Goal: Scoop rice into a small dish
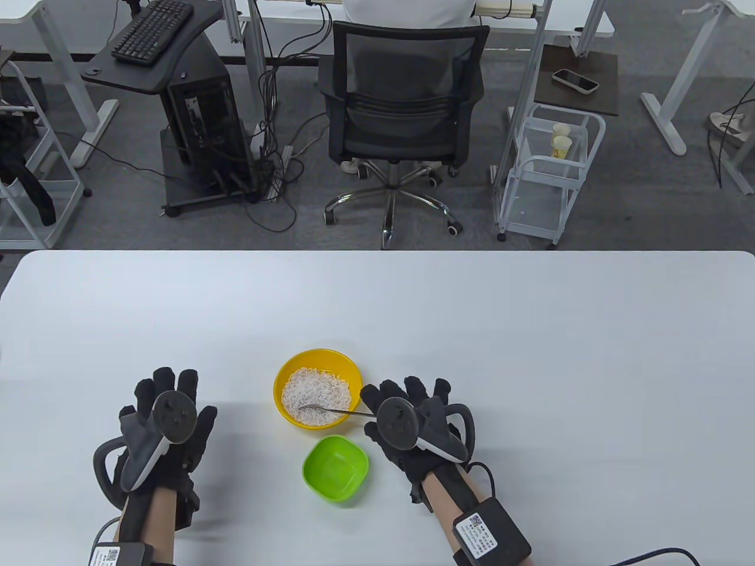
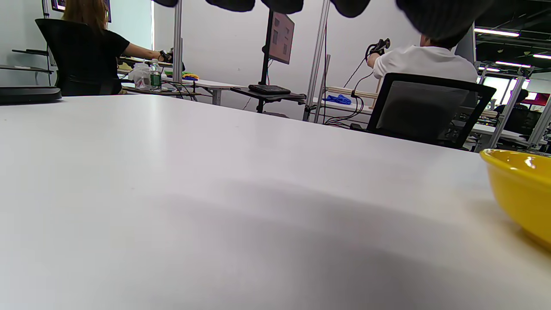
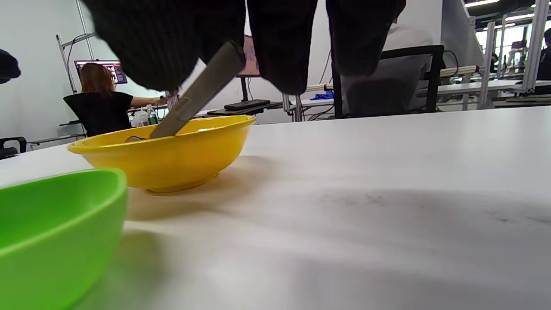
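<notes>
- The yellow bowl (image 1: pixel 317 388) sits at lower centre of the table view and holds the rice (image 1: pixel 315 396). The green dish (image 1: pixel 335 469) stands just below it, near its rim and apparently not touching, so the transfer path is short.
- The green dish appears empty; judged from this, no rice has been moved over yet.
- The spoon (image 1: pixel 330 409) lies nearly level, its tip in the rice at the bowl's centre and its handle crossing the bowl's right rim toward the right hand (image 1: pixel 413 427).
- The right hand grips the spoon handle; in the right wrist view the handle (image 3: pixel 196 97) emerges between the gloved fingers (image 3: pixel 282 43).
- The left hand (image 1: pixel 162 433) is at lower left, well apart from both vessels, fingers spread, holding nothing.
</notes>
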